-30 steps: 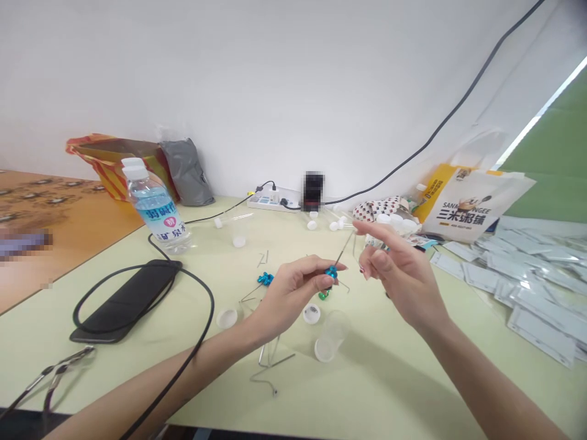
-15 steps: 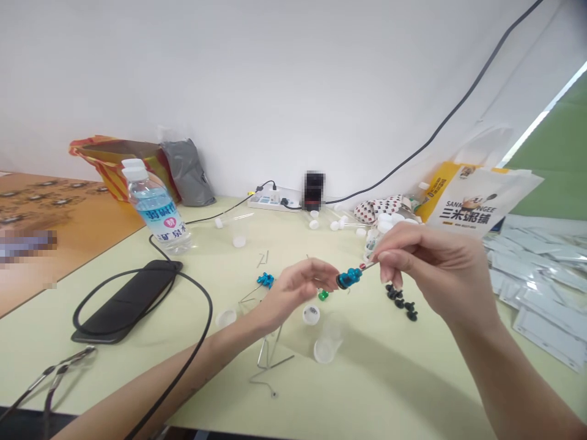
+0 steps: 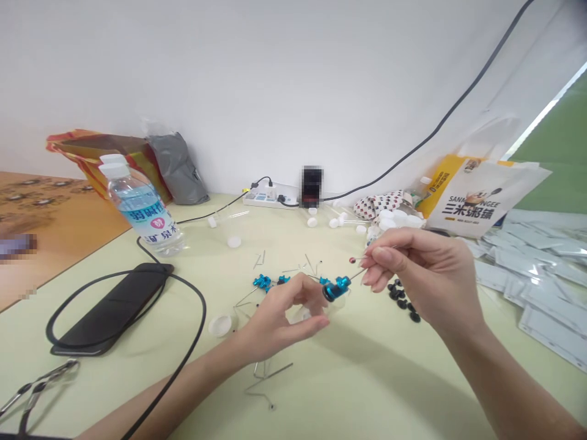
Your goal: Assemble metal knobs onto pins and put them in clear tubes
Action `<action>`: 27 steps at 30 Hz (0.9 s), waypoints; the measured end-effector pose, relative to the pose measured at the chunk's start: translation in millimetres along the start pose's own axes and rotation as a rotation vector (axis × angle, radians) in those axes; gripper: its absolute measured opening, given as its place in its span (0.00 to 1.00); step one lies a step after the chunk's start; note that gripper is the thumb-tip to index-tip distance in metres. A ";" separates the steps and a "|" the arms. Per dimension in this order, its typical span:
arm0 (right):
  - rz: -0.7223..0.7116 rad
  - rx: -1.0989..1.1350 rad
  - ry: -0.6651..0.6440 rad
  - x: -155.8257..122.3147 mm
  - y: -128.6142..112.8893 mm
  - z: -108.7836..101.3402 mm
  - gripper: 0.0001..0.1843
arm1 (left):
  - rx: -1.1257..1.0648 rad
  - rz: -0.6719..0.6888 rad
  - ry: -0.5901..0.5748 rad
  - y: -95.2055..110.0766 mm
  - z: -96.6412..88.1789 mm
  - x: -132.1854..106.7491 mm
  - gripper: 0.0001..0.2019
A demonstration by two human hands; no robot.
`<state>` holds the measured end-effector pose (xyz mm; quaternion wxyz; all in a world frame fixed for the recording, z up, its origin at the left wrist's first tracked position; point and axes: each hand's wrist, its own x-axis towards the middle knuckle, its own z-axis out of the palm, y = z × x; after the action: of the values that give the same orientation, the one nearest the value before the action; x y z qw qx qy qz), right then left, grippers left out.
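Note:
My right hand (image 3: 424, 269) pinches a thin metal rod (image 3: 355, 273). At the rod's lower left end is a shiny blue metal part (image 3: 337, 288) with a black ring. A small red and black tip (image 3: 352, 260) on another thin stem sticks out from the same fingers. My left hand (image 3: 287, 315) is beside the blue part with thumb and fingers apart; whether a fingertip touches the part I cannot tell. Behind the left hand lie more blue parts (image 3: 262, 282), partly hidden. Bent thin metal rods (image 3: 268, 379) lie below it, and a white cap (image 3: 220, 326) to its left.
Black knobs (image 3: 403, 302) lie beside my right hand. At left are a water bottle (image 3: 149, 214) and a black phone (image 3: 114, 311) with a cable looped over it. A power strip (image 3: 266, 197), clear tubes with white caps (image 3: 334, 221), a paper bag (image 3: 481, 195) and white packets (image 3: 550, 293) stand farther back.
My left thumb has spread away from its fingers, and the hand has moved slightly lower. The blue part has moved left and down, showing more rod between it and my right hand.

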<state>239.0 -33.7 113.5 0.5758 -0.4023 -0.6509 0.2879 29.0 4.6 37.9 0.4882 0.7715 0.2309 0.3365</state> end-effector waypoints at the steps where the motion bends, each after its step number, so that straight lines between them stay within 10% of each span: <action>1: -0.007 -0.012 0.024 0.9 2.5 0.7 0.03 | 0.022 0.016 0.035 0.4 -2.9 1.9 0.08; 17: -0.599 -1.034 -0.313 4.5 50.6 5.8 0.16 | 0.648 0.216 0.255 -5.2 -28.0 10.9 0.11; 27: -0.583 -0.920 -0.363 1.1 58.5 11.7 0.11 | 0.557 0.198 0.252 -8.5 -29.2 12.9 0.11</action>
<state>238.8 -1.8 63.0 0.2761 -0.3593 -0.8817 -0.1312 15.7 34.4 42.7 0.1904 0.8465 0.2964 0.3991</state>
